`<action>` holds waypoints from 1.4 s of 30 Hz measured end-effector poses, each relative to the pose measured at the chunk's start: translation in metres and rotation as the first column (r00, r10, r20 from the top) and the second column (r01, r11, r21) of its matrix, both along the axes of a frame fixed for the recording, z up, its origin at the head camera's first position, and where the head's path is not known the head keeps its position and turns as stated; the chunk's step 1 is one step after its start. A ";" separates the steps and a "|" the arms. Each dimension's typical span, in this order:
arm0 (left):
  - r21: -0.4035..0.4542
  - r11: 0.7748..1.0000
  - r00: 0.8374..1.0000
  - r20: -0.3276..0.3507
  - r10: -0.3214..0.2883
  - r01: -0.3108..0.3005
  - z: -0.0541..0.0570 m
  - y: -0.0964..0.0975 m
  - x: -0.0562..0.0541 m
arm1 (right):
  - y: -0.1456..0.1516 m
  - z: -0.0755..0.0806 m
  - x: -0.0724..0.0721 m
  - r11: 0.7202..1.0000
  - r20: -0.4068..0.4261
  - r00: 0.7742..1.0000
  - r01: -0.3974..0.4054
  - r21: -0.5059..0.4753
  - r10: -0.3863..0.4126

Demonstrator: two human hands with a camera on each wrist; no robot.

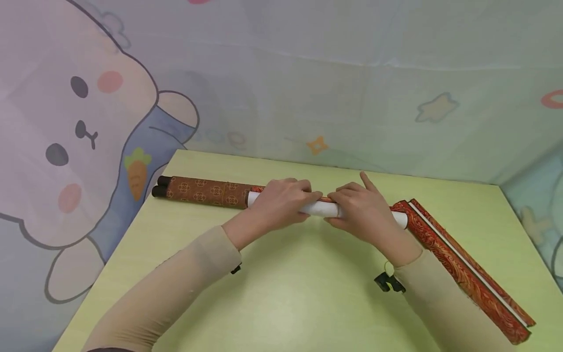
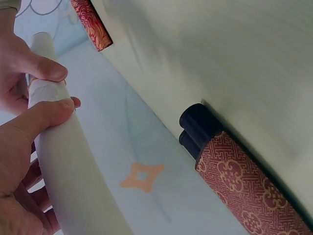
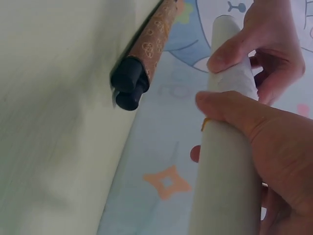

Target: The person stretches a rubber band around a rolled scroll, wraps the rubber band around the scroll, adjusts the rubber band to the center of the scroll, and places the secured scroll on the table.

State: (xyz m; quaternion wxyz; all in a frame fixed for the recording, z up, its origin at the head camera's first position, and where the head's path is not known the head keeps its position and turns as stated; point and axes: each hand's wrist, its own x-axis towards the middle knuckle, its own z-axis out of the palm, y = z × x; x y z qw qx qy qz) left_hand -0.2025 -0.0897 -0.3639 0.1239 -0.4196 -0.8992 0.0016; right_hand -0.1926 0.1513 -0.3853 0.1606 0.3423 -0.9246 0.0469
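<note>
Both hands grip a white paper roll (image 1: 323, 209) that lies level across the middle, above the table. My left hand (image 1: 281, 203) wraps it left of centre, thumb on the near side. Close beside it, my right hand (image 1: 362, 212) holds the same roll, with one finger sticking up. In the right wrist view a thin orange band (image 3: 204, 124) crosses the roll (image 3: 227, 181) by the right thumb. The left wrist view shows both thumbs on the white surface (image 2: 78, 171), nearly meeting. The fingers behind the roll are partly hidden.
A brown patterned roll with two dark rod ends (image 1: 202, 191) lies at the back left. To the right, a long red-and-gold patterned piece (image 1: 462, 269) with a white strip slants toward the front. More red pattern (image 1: 256, 188) shows behind the paper roll. A printed curtain (image 1: 308, 88) hangs behind the table (image 1: 272, 293).
</note>
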 end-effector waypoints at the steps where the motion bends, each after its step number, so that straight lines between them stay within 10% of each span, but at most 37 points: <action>1: -0.003 1.000 1.000 0.001 0.003 -0.003 0.000 0.000 0.000 | 0.001 0.001 0.001 1.000 0.012 1.000 0.014 0.007 -0.014; 19: -0.012 1.000 0.999 0.033 0.022 -0.021 0.002 0.003 -0.001 | -0.001 0.002 -0.002 0.999 -0.008 1.000 -0.029 -0.035 0.029; 26: -0.018 0.999 0.999 0.018 0.028 -0.028 0.002 -0.001 -0.002 | 0.006 0.008 0.005 0.996 0.052 0.996 0.075 0.050 -0.078; 42: -0.024 0.999 0.998 0.059 0.031 -0.029 0.001 0.003 -0.001 | -0.010 0.001 -0.005 0.999 0.004 0.999 -0.041 0.006 0.041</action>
